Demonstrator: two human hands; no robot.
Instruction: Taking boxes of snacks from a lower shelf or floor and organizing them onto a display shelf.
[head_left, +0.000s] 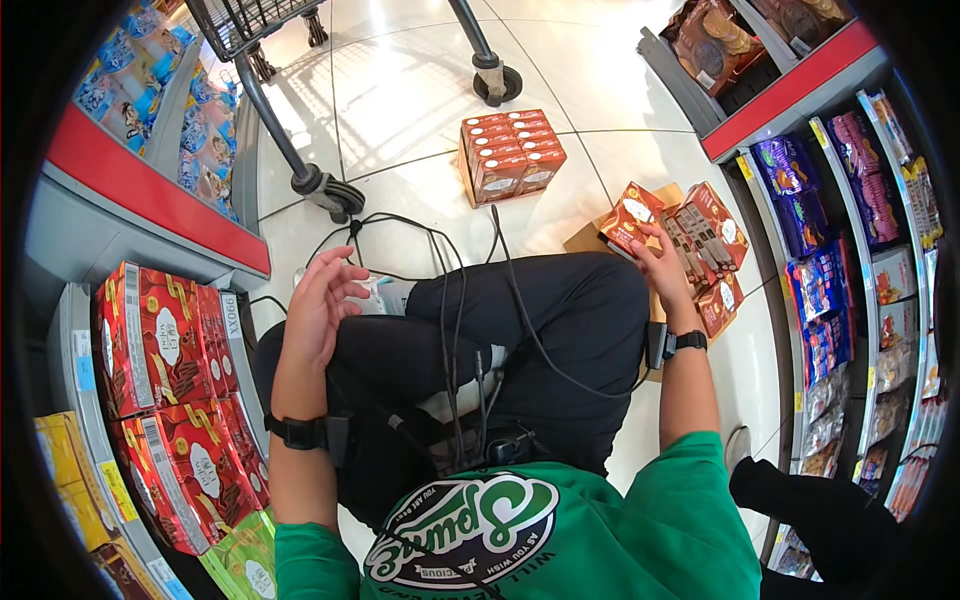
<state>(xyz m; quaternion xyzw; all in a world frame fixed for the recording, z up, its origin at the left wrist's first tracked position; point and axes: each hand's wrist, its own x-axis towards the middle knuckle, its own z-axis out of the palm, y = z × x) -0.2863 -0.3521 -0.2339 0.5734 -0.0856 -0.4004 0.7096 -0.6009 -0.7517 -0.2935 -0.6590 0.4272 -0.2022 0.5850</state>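
Observation:
My right hand (664, 266) has its thumb and fingers on the lower corner of a red snack box (632, 215), which tilts over an opened cardboard carton (591, 238) on the floor at my right. Beside it, more red boxes (705, 232) stand in or on the carton, some showing their narrow sides. My left hand (326, 292) is raised above my left knee, fingers loosely curled and apart, holding nothing. In front of me, a block of stacked red-brown boxes (514, 157) sits in a cardboard tray on the tiles.
A shopping cart's wheel (334, 196) and another wheel (496, 81) stand ahead. Black cables (457, 300) run across my legs. Shelves of red boxes (169, 337) are at left, shelves of packaged biscuits (817, 300) at right. Another person's leg (810, 502) is at the lower right.

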